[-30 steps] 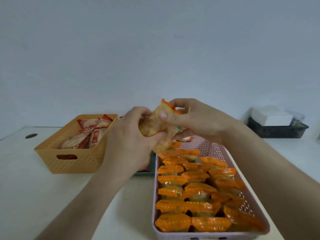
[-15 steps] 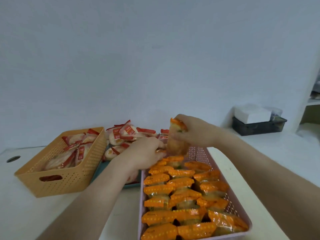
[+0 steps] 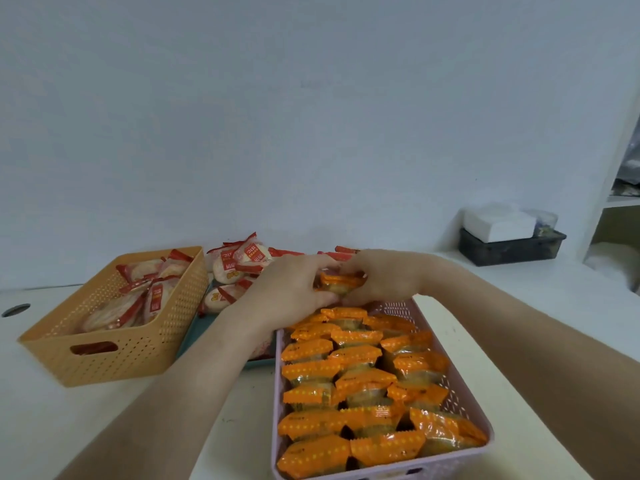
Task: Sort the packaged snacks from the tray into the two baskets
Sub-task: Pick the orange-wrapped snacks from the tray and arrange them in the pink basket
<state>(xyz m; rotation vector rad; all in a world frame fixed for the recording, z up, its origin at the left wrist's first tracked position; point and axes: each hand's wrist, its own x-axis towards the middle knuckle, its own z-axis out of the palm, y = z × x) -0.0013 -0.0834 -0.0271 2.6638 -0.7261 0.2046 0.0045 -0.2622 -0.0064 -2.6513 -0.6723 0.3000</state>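
Observation:
My left hand point(image 3: 291, 292) and my right hand point(image 3: 384, 278) meet at the far end of the pink basket point(image 3: 479, 422), and together they hold an orange-wrapped snack point(image 3: 341, 284) low over it. Several orange-wrapped snacks point(image 3: 353, 386) fill the pink basket in rows. The orange basket point(image 3: 138, 344) on the left holds several red-and-white wrapped snacks point(image 3: 138, 292). Behind my hands, more red-and-white snacks point(image 3: 239, 263) lie piled on the teal tray point(image 3: 194, 336); much of the tray is hidden by my left arm.
A dark bin point(image 3: 510, 245) with a white box point(image 3: 498, 221) in it stands at the back right by the wall. A shelf unit point(image 3: 620, 202) rises at the right edge. A round hole point(image 3: 15, 310) sits in the white tabletop at far left.
Both hands have come down with the orange snack, from raised in front of me to the far end of the pink basket. My view has tilted, showing more of the tray.

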